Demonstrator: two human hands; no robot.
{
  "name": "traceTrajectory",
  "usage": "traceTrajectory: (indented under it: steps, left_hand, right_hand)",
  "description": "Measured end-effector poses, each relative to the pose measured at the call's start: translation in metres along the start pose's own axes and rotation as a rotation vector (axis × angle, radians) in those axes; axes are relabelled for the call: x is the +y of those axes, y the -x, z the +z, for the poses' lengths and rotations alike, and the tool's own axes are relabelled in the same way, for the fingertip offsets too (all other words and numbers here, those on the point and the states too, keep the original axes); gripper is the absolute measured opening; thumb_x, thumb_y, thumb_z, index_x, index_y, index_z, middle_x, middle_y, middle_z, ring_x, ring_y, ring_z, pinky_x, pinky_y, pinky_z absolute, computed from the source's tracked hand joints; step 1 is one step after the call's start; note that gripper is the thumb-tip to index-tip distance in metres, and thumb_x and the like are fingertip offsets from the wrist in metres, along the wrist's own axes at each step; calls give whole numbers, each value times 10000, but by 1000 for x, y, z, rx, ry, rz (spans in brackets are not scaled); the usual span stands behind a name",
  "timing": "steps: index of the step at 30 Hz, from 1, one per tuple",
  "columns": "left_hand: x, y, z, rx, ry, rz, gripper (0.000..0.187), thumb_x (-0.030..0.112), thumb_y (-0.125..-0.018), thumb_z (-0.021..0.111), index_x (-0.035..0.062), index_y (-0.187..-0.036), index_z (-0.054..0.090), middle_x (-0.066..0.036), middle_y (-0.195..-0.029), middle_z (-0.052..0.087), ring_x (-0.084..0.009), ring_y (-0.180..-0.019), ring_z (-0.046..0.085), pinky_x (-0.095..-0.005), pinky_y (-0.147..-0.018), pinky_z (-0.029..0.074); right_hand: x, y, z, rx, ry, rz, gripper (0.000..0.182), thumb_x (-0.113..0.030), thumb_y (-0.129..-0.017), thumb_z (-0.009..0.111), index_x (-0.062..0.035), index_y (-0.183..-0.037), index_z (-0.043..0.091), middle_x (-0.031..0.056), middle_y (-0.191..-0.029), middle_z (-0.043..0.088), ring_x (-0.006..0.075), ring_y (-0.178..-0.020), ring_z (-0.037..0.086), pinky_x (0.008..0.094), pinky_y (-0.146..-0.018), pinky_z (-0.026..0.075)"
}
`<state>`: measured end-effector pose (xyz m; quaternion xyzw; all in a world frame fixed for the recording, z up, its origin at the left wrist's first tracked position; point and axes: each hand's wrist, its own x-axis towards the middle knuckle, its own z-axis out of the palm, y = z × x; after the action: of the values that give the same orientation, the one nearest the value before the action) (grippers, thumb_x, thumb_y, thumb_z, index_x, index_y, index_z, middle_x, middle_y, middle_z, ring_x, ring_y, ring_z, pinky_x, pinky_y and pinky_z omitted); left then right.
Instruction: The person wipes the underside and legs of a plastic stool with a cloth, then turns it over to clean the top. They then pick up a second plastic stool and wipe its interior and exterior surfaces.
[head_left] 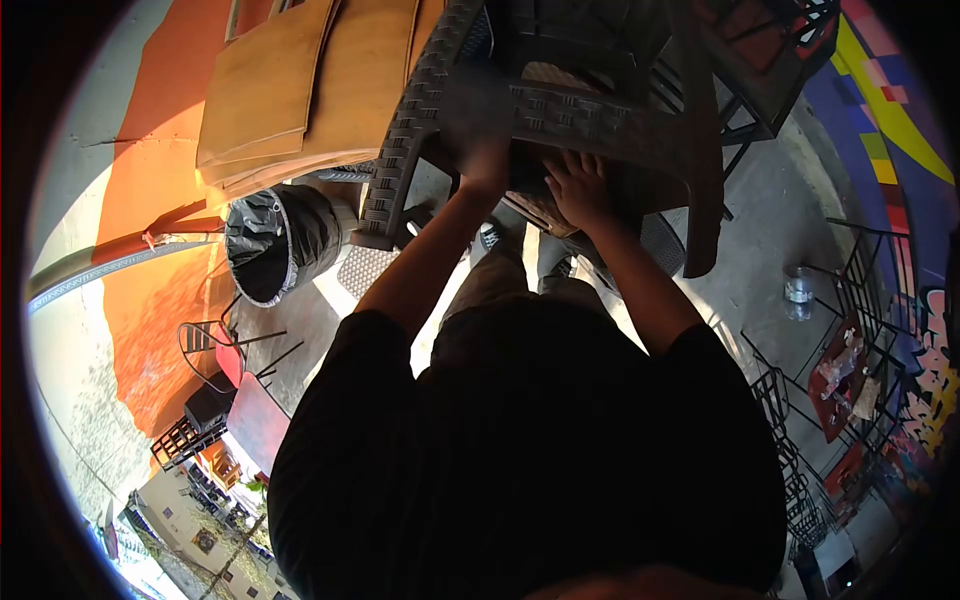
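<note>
A dark brown plastic chair (600,122) with a woven pattern stands in front of me, tilted; other dark furniture parts show behind it. My left hand (487,168) is at the left part of its frame. A dark blurred patch hides the fingers there, so I cannot make out whether they hold anything. My right hand (580,190) rests on a dark surface below the chair's woven cross-piece, with its fingers spread and nothing held in them. Both forearms reach forward from black sleeves.
A bin with a black liner (262,245) stands at left, below brown padded sheets (270,95). A red table (258,420) is farther down the left side. On the right are metal-framed chairs (840,370), a clear plastic container (798,290) on the concrete floor, and a painted wall.
</note>
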<state>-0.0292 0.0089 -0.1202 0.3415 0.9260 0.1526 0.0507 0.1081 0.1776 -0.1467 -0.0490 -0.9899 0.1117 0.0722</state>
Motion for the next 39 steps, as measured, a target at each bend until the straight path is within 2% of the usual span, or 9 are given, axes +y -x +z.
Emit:
traceTrajectory:
  steps: [1, 5, 6, 10, 16, 22, 28, 32, 39]
  left_hand:
    - [-5, -10, 13, -18, 23, -13, 417, 60, -940, 489, 28, -1354, 528, -252, -1327, 582, -413, -1233, 568, -484, -1067, 447]
    - [-27, -79, 95, 734, 79, 265, 377, 103, -970, 489, -3, -1331, 517, -288, -1348, 559, -454, -1240, 551, -495, -1086, 424]
    - [13, -95, 13, 166, 219, -108, 315, 76, -939, 500, -7, -1241, 534, -289, -1284, 601, -470, -1182, 573, -514, -1049, 442]
    - [14, -160, 33, 416, 272, -132, 335, 91, -841, 605, -17, -1154, 549, -203, -1041, 691, -430, -1034, 632, -517, -910, 483]
    - [10, -188, 32, 328, 235, -113, 352, 84, -815, 615, -28, -1141, 540, -225, -1006, 715, -418, -1023, 640, -485, -948, 461]
    - [25, -126, 1, -2, 170, -267, 380, 67, -875, 558, -4, -1246, 528, -239, -973, 708, -440, -1106, 600, -536, -980, 447]
    - [8, -9, 33, 400, 133, 234, 366, 8, -880, 523, 22, -1245, 559, -216, -1090, 693, -468, -1030, 586, -518, -949, 459]
    - [22, 38, 12, 295, 259, 49, 331, -31, -847, 516, 12, -1168, 580, -205, -1031, 702, -418, -1025, 609, -489, -945, 406]
    - [63, 76, 33, 304, 311, 52, 353, -57, -804, 537, 26, -1142, 593, -181, -989, 707, -415, -951, 619, -462, -877, 430]
  right_hand:
    - [-1, 1, -2, -13, -14, 12, 411, -387, -1005, 554, -302, -1405, 584, 90, -1534, 456, 325, -1444, 363, 562, -1189, 234]
    - [2, 0, 0, 77, -92, -39, 364, -360, -949, 626, -189, -1269, 663, 132, -1306, 625, 356, -1257, 541, 566, -1076, 374]
    - [2, 2, 4, 78, -110, -14, 333, -341, -944, 626, -157, -1218, 673, 149, -1247, 647, 370, -1172, 589, 571, -1028, 417]
    - [-8, -9, -41, 232, -33, 4, 325, -328, -944, 619, -112, -1177, 692, 135, -1191, 683, 348, -1081, 642, 518, -952, 488]
    - [-17, -16, -76, 62, -213, 187, 313, -349, -933, 633, -98, -1097, 723, 125, -1094, 719, 322, -1001, 675, 486, -916, 512]
    - [-2, 1, -12, 143, -64, -6, 358, -334, -936, 637, -116, -1218, 674, 145, -1234, 654, 363, -1126, 614, 539, -984, 461]
    - [-2, 1, -10, 137, -121, -4, 477, -341, -947, 631, -109, -1361, 577, 166, -1408, 560, 375, -1370, 438, 571, -1149, 287]
    - [0, -2, -8, 142, -56, -2, 546, -369, -948, 627, -92, -1404, 518, 170, -1473, 507, 366, -1427, 392, 527, -1192, 246]
    - [14, -1, 9, 240, -455, 8, 624, -61, -786, 676, -57, -1377, 474, 235, -1423, 518, 424, -1366, 431, 536, -1158, 293]
